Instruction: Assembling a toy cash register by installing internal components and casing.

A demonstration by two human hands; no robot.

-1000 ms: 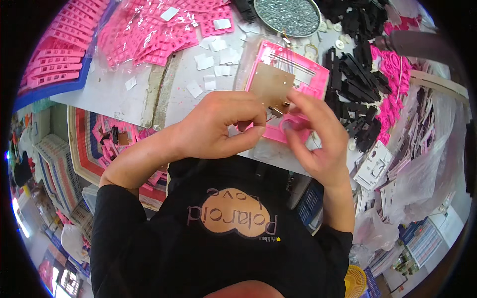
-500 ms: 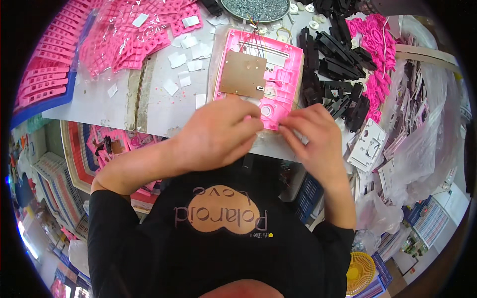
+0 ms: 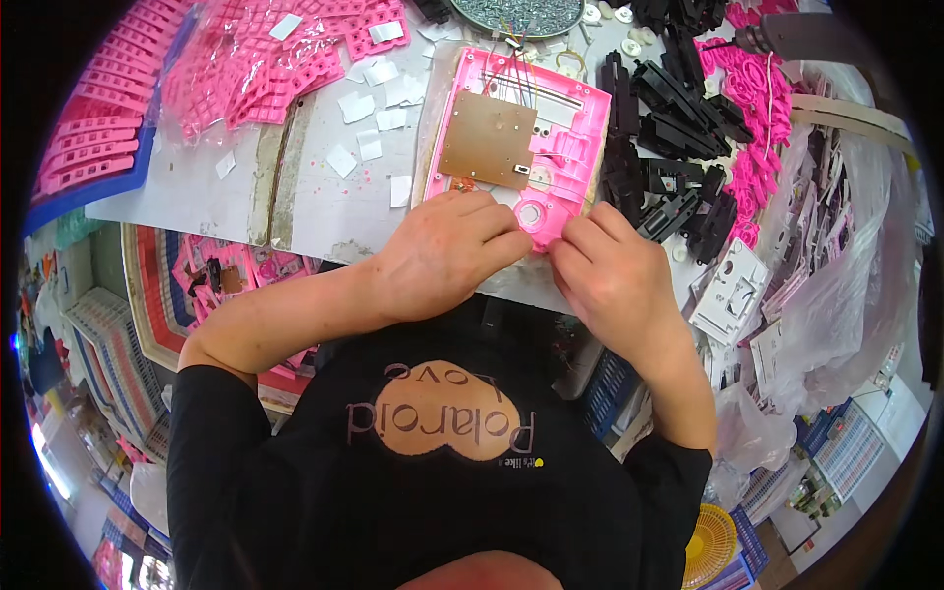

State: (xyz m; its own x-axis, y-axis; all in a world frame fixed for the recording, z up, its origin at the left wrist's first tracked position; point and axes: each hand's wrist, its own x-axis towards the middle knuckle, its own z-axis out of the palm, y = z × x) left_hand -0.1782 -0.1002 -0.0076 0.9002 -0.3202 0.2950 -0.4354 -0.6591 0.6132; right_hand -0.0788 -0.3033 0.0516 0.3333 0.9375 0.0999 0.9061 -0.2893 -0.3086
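Observation:
A pink plastic housing (image 3: 587,147) lies open side up on the table, with a flat brown circuit board (image 3: 487,140) over its left half. Thin wires (image 3: 512,64) run from its far end, and a round white part (image 3: 532,214) sits near its close edge. My left hand (image 3: 454,248) is closed at the near left edge, knuckles up; its fingertips and whatever they pinch are hidden. At the near right corner my right hand (image 3: 612,270) has its fingers curled against the housing. The palm hides part of that contact.
Black plastic parts (image 3: 678,133) and pink loops (image 3: 762,128) are piled to the right, beside a white plate (image 3: 730,291). White paper pieces (image 3: 369,146) lie left, before bagged pink parts (image 3: 251,69) and a blue tray (image 3: 93,197). A round dish (image 3: 516,15) of small metal pieces stands behind.
My right hand's fingers have curled in more, and its thumb no longer shows. My left hand stays at the near edge with its fingers closed. The whole view has shifted slightly.

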